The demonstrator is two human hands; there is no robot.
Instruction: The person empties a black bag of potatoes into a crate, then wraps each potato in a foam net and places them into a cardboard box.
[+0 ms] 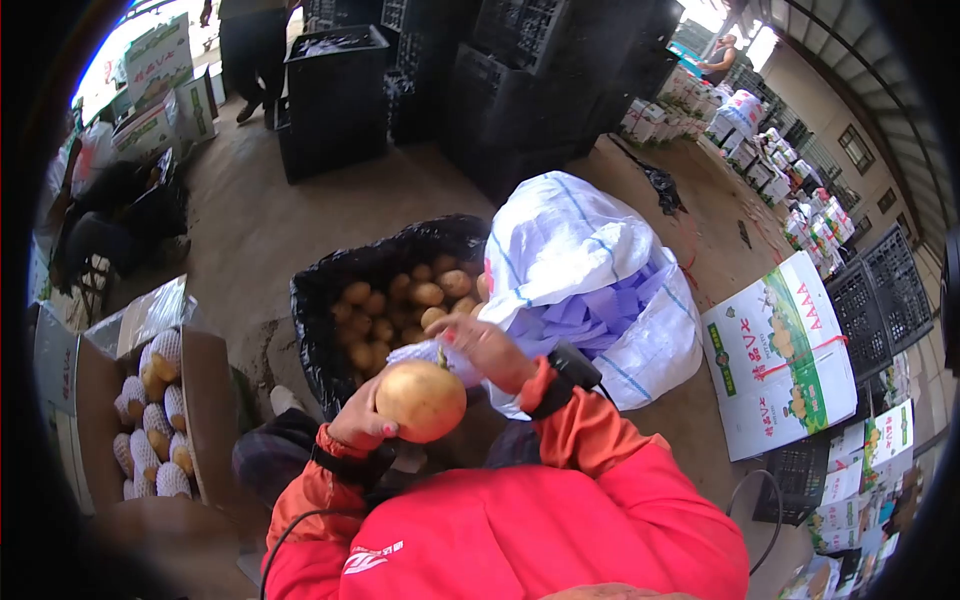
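Note:
A large yellow-brown potato (421, 401) rests in my left hand (360, 412), whose fingers wrap round its left side and underside. Just above and to the right, my right hand (490, 350) pinches a pale foam net sleeve (425, 353) that lies against the potato's top. Beyond my hands stands a crate lined with black plastic (325, 262), with many potatoes (427, 293) inside. Beside it on the right, a white woven sack (560, 225) gapes open, showing purple-white foam sleeves (590, 318).
At left is an open carton (210, 400) of net-wrapped potatoes (158, 430). A printed white carton (780, 350) stands at right, near black crates (880, 290). Tall stacked black crates (510, 100) rise ahead. A person (250, 50) stands at upper left, another (718, 60) far right.

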